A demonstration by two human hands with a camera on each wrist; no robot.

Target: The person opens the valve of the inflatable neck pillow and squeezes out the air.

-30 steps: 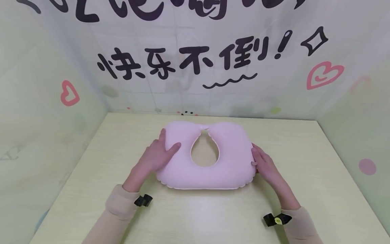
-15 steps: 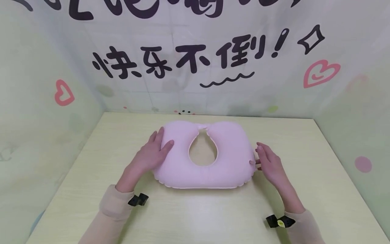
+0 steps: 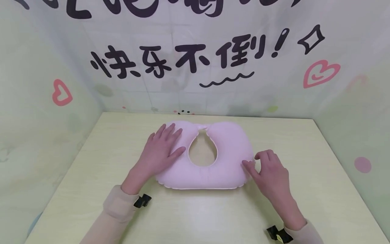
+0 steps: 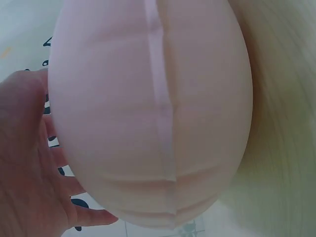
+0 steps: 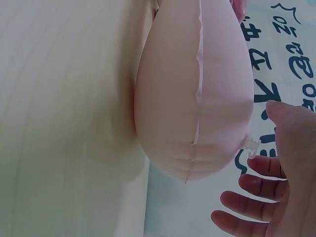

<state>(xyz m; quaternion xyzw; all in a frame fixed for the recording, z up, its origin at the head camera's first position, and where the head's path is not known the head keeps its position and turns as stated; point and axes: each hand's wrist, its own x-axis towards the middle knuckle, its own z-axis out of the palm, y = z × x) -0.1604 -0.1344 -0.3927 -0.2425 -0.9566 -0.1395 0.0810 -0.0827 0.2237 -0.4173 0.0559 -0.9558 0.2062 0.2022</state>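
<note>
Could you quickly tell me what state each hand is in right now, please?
Left hand: open, fingers spread flat on top of the pink neck pillow.
Right hand: open, fingers loosely bent at the pillow's right edge, holding nothing.

Head view: top row of wall lettering cut off by the upper frame edge; unreadable. Both sleeves run out at the bottom edge. Left hand covers the upper left of the pillow; palm contact hidden.

Left wrist view: pillow fills the frame, top cut off; only part of the hand shows at lower left, fingertips hidden behind the pillow.

Right wrist view: right hand cut off at the lower right corner. Small clear valve too small to tell whether open or capped.
</note>
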